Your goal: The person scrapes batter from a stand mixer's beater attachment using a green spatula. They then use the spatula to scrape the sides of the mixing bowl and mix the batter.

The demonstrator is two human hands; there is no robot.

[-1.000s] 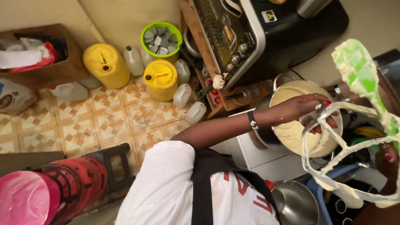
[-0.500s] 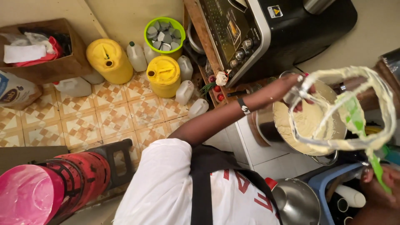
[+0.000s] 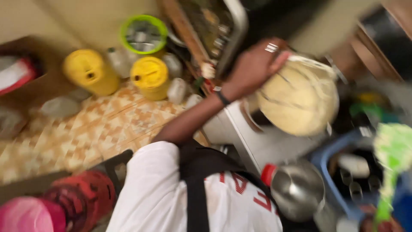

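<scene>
The whole view is blurred by motion. My left hand (image 3: 257,64), with a ring and a dark wristband, grips the upper left side of a big pale dough lump (image 3: 302,101) that sits in a round pot. Thin white plastic strands lie across the dough. At the right edge hangs a green-and-white plastic bag (image 3: 392,159). Its lower end runs down to my right hand (image 3: 371,221), a dark blur at the bottom right corner that seems to hold it. My white shirt fills the bottom centre.
Two yellow jerrycans (image 3: 90,71) (image 3: 150,77) and a green bucket (image 3: 143,34) stand on the tiled floor (image 3: 86,129) at the left. A steel bowl (image 3: 298,189) and a blue crate (image 3: 332,157) lie below the dough. A pink and red container (image 3: 25,215) is bottom left.
My left hand has slid from the dough's far side to its upper left. The bag's loop no longer spreads over the pot and hangs at the right. The view has swung closer.
</scene>
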